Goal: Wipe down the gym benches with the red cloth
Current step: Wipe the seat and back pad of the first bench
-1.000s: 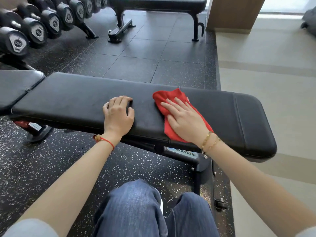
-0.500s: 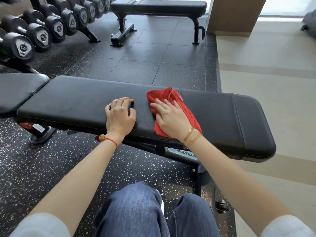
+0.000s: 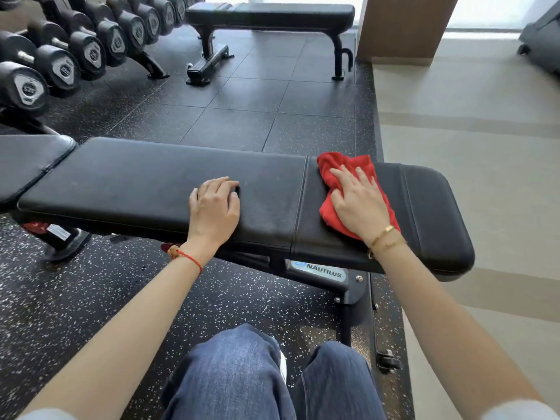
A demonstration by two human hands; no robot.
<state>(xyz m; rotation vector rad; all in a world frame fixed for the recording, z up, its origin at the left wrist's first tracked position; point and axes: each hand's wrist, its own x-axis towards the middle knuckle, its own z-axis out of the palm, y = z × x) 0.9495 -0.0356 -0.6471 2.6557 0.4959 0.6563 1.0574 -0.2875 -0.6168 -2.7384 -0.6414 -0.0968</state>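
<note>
A long black padded bench (image 3: 136,183) runs across the view in front of me. The red cloth (image 3: 331,168) lies crumpled on the right part of its pad, just past a seam. My right hand (image 3: 359,201) presses flat on the cloth, fingers spread, covering its middle. My left hand (image 3: 215,207) rests on the bare pad to the left of the seam, fingers curled loosely, holding nothing. A second black bench (image 3: 272,13) stands farther back on the rubber floor.
A rack of black dumbbells (image 3: 63,56) lines the far left. Another black pad (image 3: 27,159) adjoins the bench's left end. A wooden pillar (image 3: 403,28) stands at the back right, beside beige flooring (image 3: 485,131). My jeans-clad knees (image 3: 242,377) are below.
My right hand has slid the red cloth to the right along the bench, past the seam. My left hand stays in place on the pad.
</note>
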